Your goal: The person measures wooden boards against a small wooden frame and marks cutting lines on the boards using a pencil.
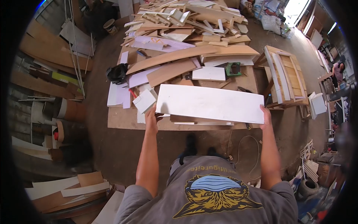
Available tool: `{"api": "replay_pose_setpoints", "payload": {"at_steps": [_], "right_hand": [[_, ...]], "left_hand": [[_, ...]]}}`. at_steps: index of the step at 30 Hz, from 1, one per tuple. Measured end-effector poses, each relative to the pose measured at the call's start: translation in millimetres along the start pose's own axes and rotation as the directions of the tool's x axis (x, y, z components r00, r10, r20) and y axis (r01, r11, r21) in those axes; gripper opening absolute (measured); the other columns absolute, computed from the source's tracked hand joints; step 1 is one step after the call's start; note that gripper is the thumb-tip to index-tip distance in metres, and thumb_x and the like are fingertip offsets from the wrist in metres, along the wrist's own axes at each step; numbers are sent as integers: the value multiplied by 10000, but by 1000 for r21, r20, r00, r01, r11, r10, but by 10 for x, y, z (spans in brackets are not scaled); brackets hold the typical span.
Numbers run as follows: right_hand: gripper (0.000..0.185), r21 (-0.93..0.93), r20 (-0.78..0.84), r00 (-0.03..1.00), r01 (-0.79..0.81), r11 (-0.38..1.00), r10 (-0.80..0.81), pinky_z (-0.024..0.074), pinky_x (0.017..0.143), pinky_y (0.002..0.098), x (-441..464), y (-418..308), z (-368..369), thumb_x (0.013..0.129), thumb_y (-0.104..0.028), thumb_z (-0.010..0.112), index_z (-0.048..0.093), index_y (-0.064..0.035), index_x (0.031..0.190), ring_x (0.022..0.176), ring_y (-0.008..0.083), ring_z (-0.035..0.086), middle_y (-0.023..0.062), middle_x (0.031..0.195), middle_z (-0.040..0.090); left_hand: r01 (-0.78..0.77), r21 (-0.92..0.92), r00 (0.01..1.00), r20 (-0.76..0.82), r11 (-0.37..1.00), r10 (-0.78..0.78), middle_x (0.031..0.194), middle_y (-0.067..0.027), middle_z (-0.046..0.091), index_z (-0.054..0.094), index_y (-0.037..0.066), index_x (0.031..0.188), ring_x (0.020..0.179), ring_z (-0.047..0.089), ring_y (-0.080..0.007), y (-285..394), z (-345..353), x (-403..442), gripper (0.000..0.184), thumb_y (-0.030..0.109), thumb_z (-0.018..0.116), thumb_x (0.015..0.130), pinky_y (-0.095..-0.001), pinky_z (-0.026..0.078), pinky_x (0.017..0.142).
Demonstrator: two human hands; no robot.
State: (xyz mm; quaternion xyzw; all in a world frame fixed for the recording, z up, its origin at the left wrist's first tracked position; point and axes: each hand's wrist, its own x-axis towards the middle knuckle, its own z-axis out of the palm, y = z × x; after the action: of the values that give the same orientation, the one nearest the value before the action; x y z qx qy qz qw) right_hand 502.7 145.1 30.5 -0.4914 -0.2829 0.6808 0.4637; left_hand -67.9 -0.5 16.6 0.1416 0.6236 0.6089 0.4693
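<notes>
A long white board (210, 103) is held level in front of me, over the near edge of the worktable (119, 121). My left hand (151, 118) grips its left end, thumb and fingers around the lower corner. At the opposite end, my right hand (266, 116) is closed on the right edge. Just beyond my left hand lies a small white block (145, 100). Under the board, more pieces of wood show only in part. Behind it rest a brown board (171, 72), a white panel (209, 74) and a green tool (233, 69).
A big heap of wood offcuts (194, 22) covers the far part of the table. On the right stands a wooden frame piece (287, 76). A cable (248, 138) lies on the floor. Boards (71, 192) are stacked at lower left. Another person (338, 71) is at far right.
</notes>
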Motion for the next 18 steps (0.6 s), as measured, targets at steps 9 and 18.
{"api": "replay_pose_setpoints", "payload": {"at_steps": [9, 18], "right_hand": [[496, -58, -23, 1000, -16, 998, 15, 568, 919, 396, -323, -18, -656, 965, -325, 693, 624, 60, 1270, 1034, 274, 719, 156, 1156, 730], [494, 81, 20, 997, -74, 994, 72, 550, 944, 399, -345, -13, -1148, 970, -321, 684, 618, 59, 1278, 1076, 276, 700, 157, 1189, 716]], "left_hand": [[23, -32, 997, -69, 999, -25, 877, -27, 716, 708, 99, 1046, 728, 703, -163, -292, 257, -687, 311, 405, 674, 1003, -302, 532, 619], [-9, -147, 997, -72, 989, -2, 901, -20, 706, 701, 102, 1165, 761, 685, -164, -321, 646, -1118, 374, 429, 684, 984, -313, 516, 633]]}}
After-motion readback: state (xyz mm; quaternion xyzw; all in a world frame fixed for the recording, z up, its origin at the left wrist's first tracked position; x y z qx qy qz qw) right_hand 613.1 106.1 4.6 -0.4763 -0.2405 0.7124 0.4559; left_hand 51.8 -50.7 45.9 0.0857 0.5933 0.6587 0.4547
